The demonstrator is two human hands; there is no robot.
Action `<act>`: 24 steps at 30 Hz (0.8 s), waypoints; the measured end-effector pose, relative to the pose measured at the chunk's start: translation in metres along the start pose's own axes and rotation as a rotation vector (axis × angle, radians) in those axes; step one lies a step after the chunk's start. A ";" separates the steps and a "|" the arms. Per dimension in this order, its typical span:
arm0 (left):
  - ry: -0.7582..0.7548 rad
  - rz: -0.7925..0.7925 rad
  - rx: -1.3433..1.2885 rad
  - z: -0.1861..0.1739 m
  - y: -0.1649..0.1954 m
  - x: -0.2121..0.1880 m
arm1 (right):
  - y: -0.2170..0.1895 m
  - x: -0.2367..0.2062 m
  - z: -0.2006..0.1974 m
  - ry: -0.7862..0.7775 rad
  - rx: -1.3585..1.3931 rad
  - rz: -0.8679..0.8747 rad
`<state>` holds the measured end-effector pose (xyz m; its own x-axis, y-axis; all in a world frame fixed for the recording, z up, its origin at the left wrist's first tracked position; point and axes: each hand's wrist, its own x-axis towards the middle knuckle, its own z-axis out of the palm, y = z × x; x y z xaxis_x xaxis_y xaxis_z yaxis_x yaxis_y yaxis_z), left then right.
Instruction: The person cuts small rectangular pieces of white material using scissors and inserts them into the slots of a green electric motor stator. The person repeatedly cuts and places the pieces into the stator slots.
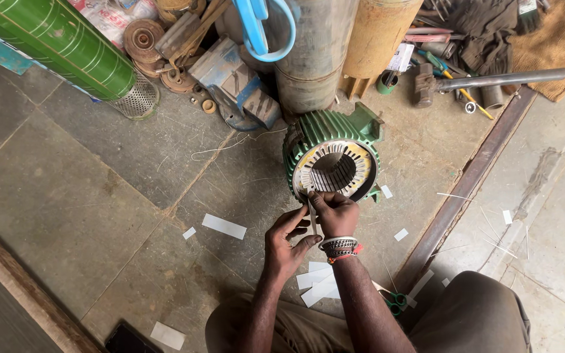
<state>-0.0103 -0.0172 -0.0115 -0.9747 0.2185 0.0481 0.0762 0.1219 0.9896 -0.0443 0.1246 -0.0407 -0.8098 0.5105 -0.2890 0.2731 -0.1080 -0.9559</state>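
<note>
**Paper strip fed into the stator slot**

Where the lower centre of the frame began, spare white paper strips [316, 282] were seen on the stone floor [99, 196], with small scissors [397, 302] at their right. Above them, a narrow paper strip [312, 218] was pinched between the left hand [287, 243] and the right hand [335, 212], both closed on it. Just beyond, at centre, the green motor stator [333, 160] was lying open-faced. The strip was judged best kept straight and eased squarely into a slot.
</note>
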 end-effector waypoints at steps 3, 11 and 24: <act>0.028 0.027 0.018 0.003 -0.009 0.001 | -0.003 0.003 0.004 0.020 -0.016 -0.059; 0.106 0.073 0.102 0.009 -0.010 -0.006 | 0.000 0.008 0.004 0.023 -0.007 -0.006; 0.185 -0.167 0.128 0.023 0.019 0.016 | -0.033 0.033 0.007 -0.001 -0.537 0.118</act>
<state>-0.0198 0.0113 0.0052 -0.9969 0.0061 -0.0784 -0.0740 0.2656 0.9612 -0.0842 0.1388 -0.0189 -0.7581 0.5202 -0.3934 0.5887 0.2860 -0.7561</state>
